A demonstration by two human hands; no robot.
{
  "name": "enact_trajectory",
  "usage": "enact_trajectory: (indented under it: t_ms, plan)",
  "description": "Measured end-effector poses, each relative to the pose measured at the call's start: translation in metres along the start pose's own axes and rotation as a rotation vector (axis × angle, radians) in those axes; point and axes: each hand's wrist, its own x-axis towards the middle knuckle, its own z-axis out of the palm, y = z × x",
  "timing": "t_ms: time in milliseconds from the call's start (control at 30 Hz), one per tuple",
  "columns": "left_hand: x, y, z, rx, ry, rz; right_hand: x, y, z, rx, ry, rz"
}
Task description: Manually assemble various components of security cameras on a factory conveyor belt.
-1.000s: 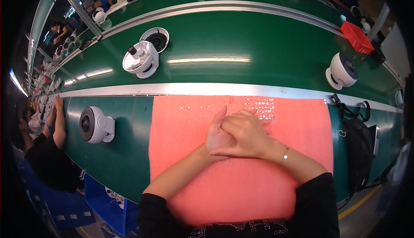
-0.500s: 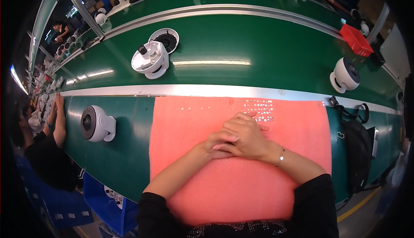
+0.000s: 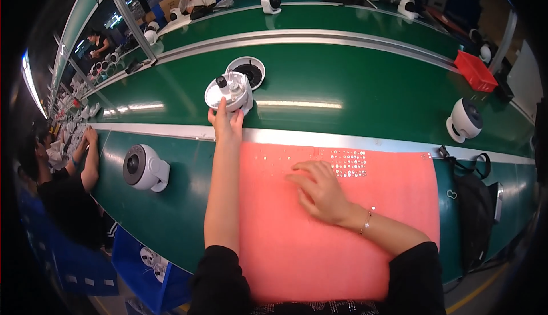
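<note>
The left hand (image 3: 226,122) is stretched out onto the green conveyor belt (image 3: 354,86), its fingers closed around the near edge of a white round camera assembly (image 3: 229,91) that sits on the belt just in front of a round white base ring (image 3: 246,70). The right hand (image 3: 319,192) rests on the pink foam mat (image 3: 319,241), fingers loosely curled and holding nothing, just beside a patch of small silvery screws (image 3: 348,162). A finished white camera (image 3: 144,168) stands left of the mat, another (image 3: 465,119) on the belt to the right.
</note>
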Motion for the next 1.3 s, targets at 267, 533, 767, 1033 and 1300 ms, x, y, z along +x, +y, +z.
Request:
enact_trajectory:
  t_ms: [267, 533, 767, 1033, 1300]
  plan:
    - [0.026, -0.008, -0.030, -0.019, -0.091, 0.080, 0.004, 0.006, -0.007, -0.005, -0.028, 0.026]
    - [-0.028, 0.046, 0.010, 0.353, -0.173, -0.041, 0.021, 0.033, -0.048, -0.185, 0.189, 0.191]
    - [-0.073, 0.058, 0.045, 0.419, -0.328, -0.092, 0.018, 0.055, -0.068, -0.349, 0.382, -0.091]
    - [-0.069, 0.061, 0.040, 0.501, -0.381, -0.239, 0.024, 0.032, -0.096, 0.152, 0.296, -0.120]
    - [-0.113, -0.001, 0.074, 1.095, -2.004, -0.786, 0.020, -0.016, -0.122, 1.011, -0.400, 0.499]
